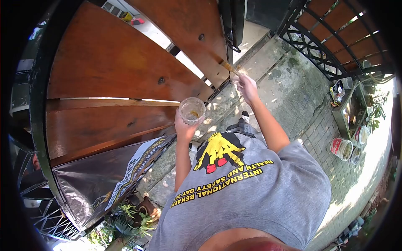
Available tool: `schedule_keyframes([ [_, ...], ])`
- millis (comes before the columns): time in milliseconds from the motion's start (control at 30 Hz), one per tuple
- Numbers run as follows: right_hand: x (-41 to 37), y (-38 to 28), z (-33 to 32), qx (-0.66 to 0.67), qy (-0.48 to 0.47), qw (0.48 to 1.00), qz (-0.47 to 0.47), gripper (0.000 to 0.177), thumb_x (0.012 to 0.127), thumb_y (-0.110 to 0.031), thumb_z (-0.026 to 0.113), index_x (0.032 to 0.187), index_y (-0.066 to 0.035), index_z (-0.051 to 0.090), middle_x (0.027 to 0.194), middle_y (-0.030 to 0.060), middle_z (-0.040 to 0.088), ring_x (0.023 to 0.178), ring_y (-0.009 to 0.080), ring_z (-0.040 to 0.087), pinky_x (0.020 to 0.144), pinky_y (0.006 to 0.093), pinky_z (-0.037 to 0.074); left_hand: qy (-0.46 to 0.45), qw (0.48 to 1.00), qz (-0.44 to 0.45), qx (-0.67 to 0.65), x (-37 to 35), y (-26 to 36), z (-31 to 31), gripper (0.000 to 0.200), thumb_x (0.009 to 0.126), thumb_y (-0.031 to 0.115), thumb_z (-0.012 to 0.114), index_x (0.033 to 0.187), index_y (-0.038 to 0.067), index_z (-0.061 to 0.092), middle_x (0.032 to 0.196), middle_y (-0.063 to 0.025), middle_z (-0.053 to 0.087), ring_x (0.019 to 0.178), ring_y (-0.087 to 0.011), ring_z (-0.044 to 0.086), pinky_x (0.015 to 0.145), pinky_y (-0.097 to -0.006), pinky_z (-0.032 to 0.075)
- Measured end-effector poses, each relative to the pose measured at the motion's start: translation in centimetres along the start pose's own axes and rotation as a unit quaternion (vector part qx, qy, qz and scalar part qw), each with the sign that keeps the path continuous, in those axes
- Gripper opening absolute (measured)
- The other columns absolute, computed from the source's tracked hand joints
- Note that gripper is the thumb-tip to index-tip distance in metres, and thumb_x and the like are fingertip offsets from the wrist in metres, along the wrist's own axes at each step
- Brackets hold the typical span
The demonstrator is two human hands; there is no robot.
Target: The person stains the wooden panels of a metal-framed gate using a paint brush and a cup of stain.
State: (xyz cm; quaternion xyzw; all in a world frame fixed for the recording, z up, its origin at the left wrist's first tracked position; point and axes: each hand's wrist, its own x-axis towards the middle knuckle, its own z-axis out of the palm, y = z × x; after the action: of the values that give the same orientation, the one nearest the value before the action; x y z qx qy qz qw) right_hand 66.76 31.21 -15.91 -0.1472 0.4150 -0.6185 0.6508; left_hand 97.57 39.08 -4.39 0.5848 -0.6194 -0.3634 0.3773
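My left hand (185,129) is wrapped round a see-through plastic cup (196,103), with a little brownish liquid at its bottom. In my right hand (248,88) is the handle of a paintbrush (227,66), its bristles pointing up and left. The bristle end overlaps the lower part of a brown wooden plank (192,31), where the wood looks smeared by motion. A wider plank (104,54), glossy and reddish brown with dark knots, lies to the left of the cup. Another plank (96,129) is below it, all within a black metal frame (39,96).
A dark printed banner (92,188) hangs below the planks, with potted plants (130,221) beside it. At right stand a red-and-white bucket (341,149), smaller containers and a planter box (349,113). Another wood-and-metal gate panel (335,33) rises behind the concrete floor (289,83).
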Motion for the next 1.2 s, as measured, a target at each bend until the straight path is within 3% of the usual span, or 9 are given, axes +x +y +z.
schedule_keyframes([
  [167,-8.8,-3.2,-0.7,0.012,-0.063,0.998,-0.023,0.032,0.108,-0.027,0.056,0.124,0.000,0.063,0.104,0.0130,0.074,0.068,0.0121,0.055,0.059,0.0260,0.045,0.022,1.000,-0.012,-0.015,-0.6,0.3,-0.6,0.084,0.072,0.011,0.094,0.142,0.000,0.049,0.131,-0.0097,0.064,0.121,-0.0204,0.062,0.105,-0.0366,0.049],
  [367,-12.7,-7.1,2.8,-0.157,-0.115,0.977,-0.084,0.045,0.107,-0.027,0.059,0.139,0.004,0.059,0.098,0.0136,0.074,0.067,0.0120,0.057,0.061,0.0252,0.048,-0.023,0.999,0.012,-0.033,1.4,3.3,0.6,0.079,0.073,0.013,0.095,0.138,0.000,0.052,0.129,-0.0100,0.066,0.117,-0.0196,0.063,0.103,-0.0354,0.050],
  [500,-13.1,-9.3,4.2,-0.185,-0.148,0.965,-0.114,0.041,0.106,-0.026,0.058,0.132,0.006,0.061,0.094,0.0163,0.073,0.068,0.0149,0.059,0.060,0.0278,0.048,-0.045,0.995,0.050,-0.072,3.2,5.4,1.8,0.077,0.068,0.018,0.096,0.133,0.002,0.057,0.124,-0.0113,0.068,0.114,-0.0224,0.066,0.101,-0.0373,0.051],
  [667,-9.2,-5.7,1.9,-0.112,0.052,0.989,-0.079,0.031,0.106,-0.027,0.057,0.116,0.001,0.067,0.091,0.0110,0.075,0.060,0.0100,0.059,0.054,0.0240,0.047,-0.066,0.993,0.075,-0.070,3.8,5.7,2.2,0.076,0.070,0.021,0.095,0.134,0.002,0.057,0.121,-0.0109,0.071,0.110,-0.0230,0.068,0.100,-0.0367,0.052],
  [767,-5.3,-1.7,-0.4,-0.189,0.117,0.974,-0.048,0.028,0.105,-0.025,0.057,0.111,0.000,0.067,0.087,0.0102,0.075,0.058,0.0103,0.058,0.052,0.0245,0.046,-0.079,0.994,0.049,-0.050,2.2,4.9,1.7,0.073,0.072,0.018,0.094,0.133,0.001,0.057,0.121,-0.0104,0.070,0.110,-0.0211,0.067,0.099,-0.0355,0.052],
  [967,4.6,5.5,-3.0,-0.196,0.167,0.966,0.037,0.030,0.104,-0.027,0.058,0.097,-0.001,0.071,0.080,0.0100,0.074,0.053,0.0116,0.060,0.047,0.0269,0.046,-0.084,0.995,0.027,-0.051,-0.2,3.0,0.7,0.071,0.075,0.013,0.093,0.135,0.000,0.056,0.123,-0.0106,0.068,0.112,-0.0194,0.066,0.099,-0.0344,0.052],
  [1067,7.3,5.3,-1.6,-0.249,0.168,0.953,0.042,0.032,0.101,-0.028,0.060,0.095,0.001,0.071,0.077,0.0107,0.074,0.056,0.0142,0.064,0.050,0.0310,0.051,-0.050,0.997,0.025,-0.056,-0.9,2.3,0.4,0.072,0.076,0.014,0.092,0.136,-0.001,0.055,0.124,-0.0116,0.068,0.112,-0.0204,0.066,0.100,-0.0350,0.051],
  [1167,7.2,5.1,-0.6,-0.378,0.187,0.906,0.026,0.036,0.098,-0.029,0.061,0.088,0.005,0.070,0.075,0.0173,0.074,0.063,0.0262,0.071,0.059,0.0409,0.056,-0.020,0.999,0.007,-0.047,-1.9,2.3,0.4,0.072,0.077,0.014,0.091,0.137,-0.002,0.055,0.125,-0.0123,0.067,0.113,-0.0210,0.066,0.100,-0.0356,0.051],
  [1200,6.5,5.0,-0.1,-0.449,0.188,0.871,-0.063,0.036,0.097,-0.028,0.062,0.086,0.005,0.070,0.075,0.0203,0.073,0.066,0.0308,0.071,0.063,0.0421,0.057,-0.011,0.999,0.003,-0.042,-2.2,2.0,0.6,0.072,0.077,0.014,0.091,0.137,-0.002,0.055,0.125,-0.0124,0.067,0.113,-0.0212,0.066,0.100,-0.0358,0.051],
])
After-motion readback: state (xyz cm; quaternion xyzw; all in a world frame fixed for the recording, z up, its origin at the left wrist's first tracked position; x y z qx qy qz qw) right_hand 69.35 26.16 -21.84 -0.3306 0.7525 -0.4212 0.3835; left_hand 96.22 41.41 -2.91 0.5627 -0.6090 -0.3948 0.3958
